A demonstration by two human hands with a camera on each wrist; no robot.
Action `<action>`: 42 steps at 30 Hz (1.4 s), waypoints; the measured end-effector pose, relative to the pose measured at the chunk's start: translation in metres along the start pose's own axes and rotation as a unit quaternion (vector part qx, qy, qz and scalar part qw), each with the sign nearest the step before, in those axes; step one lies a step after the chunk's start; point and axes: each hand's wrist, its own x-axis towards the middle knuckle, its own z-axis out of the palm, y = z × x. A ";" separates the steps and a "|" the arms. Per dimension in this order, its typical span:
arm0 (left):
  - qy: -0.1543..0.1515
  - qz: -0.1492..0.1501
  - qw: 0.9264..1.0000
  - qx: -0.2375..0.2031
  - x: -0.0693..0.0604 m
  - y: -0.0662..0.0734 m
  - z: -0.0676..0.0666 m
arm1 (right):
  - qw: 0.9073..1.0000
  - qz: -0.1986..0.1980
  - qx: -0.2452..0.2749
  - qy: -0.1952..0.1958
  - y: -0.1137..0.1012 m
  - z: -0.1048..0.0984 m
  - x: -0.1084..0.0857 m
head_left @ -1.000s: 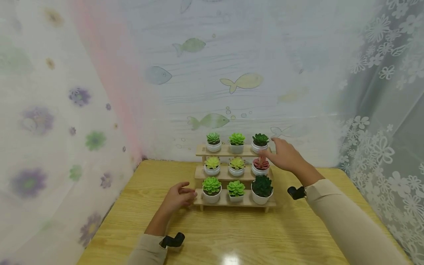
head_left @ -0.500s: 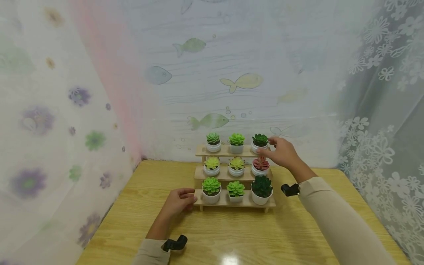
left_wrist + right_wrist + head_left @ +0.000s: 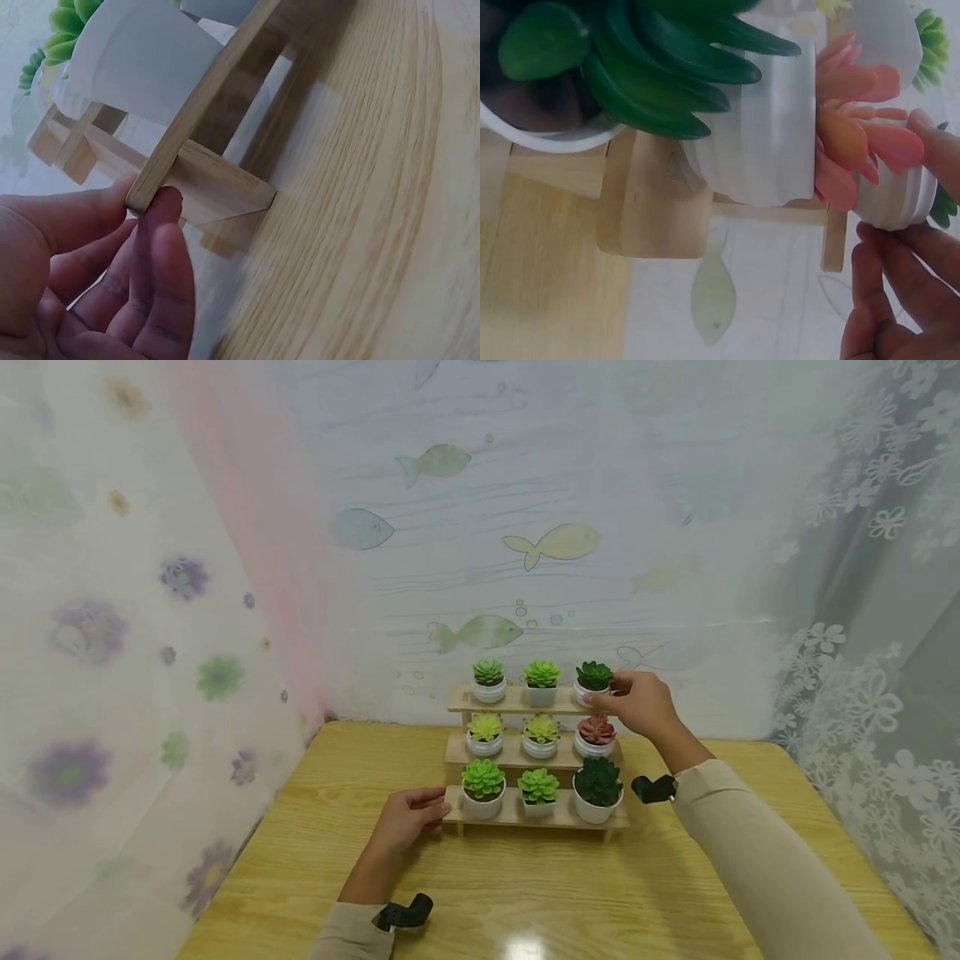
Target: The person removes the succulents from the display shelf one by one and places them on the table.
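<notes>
left wrist: fingers (image 3: 171, 277) pinch overhanging shelf end (image 3: 155, 174) above table (image 3: 352, 225).

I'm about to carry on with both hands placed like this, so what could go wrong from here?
The right hand grips the top-right pot close to the shelf's end, so a slip might send it over the edge. Its thumb is close to the red succulent, so moving that hand could brush the leaves. The left hand pinches the bottom shelf, so a tug might shift the pots.
</notes>
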 end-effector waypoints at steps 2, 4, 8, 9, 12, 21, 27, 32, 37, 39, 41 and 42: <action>-0.009 0.000 1.000 0.000 -0.001 0.000 -0.001 | 1.000 0.002 -0.001 0.005 0.000 0.001 0.000; -0.020 -0.002 1.000 -0.001 -0.002 -0.001 -0.001 | 1.000 0.002 -0.002 0.007 0.000 0.002 -0.001; -0.039 -0.008 0.999 -0.010 -0.002 -0.003 -0.003 | 1.000 0.001 0.002 0.013 -0.002 0.003 -0.004; -0.042 -0.010 0.999 -0.017 -0.002 -0.004 -0.003 | 1.000 0.000 0.003 0.015 -0.003 0.003 -0.005; -0.050 -0.015 0.998 -0.037 -0.001 -0.007 -0.004 | 1.000 -0.005 0.008 0.021 -0.007 0.004 -0.009; -0.058 -0.039 0.995 -0.075 0.000 -0.011 -0.008 | 0.999 -0.014 0.018 0.031 -0.019 0.005 -0.024; -0.057 -0.053 0.993 -0.085 -0.001 -0.010 -0.007 | 0.999 -0.019 0.024 0.045 -0.022 0.003 -0.038; -0.061 -0.058 0.992 -0.092 -0.001 -0.009 -0.008 | 0.998 -0.032 0.031 0.052 -0.025 0.003 -0.049; -0.074 -0.055 0.991 -0.095 0.000 -0.010 -0.011 | 0.998 -0.037 0.016 0.057 -0.025 0.004 -0.057; -0.076 -0.055 0.991 -0.094 0.000 -0.011 -0.011 | 0.998 -0.036 0.012 0.057 -0.026 0.004 -0.061; -0.076 -0.055 0.991 -0.094 0.001 -0.012 -0.010 | 0.998 -0.032 0.015 0.056 -0.026 0.004 -0.065; -0.077 -0.056 0.991 -0.094 0.001 -0.012 -0.009 | 0.998 -0.032 0.017 0.056 -0.026 0.004 -0.067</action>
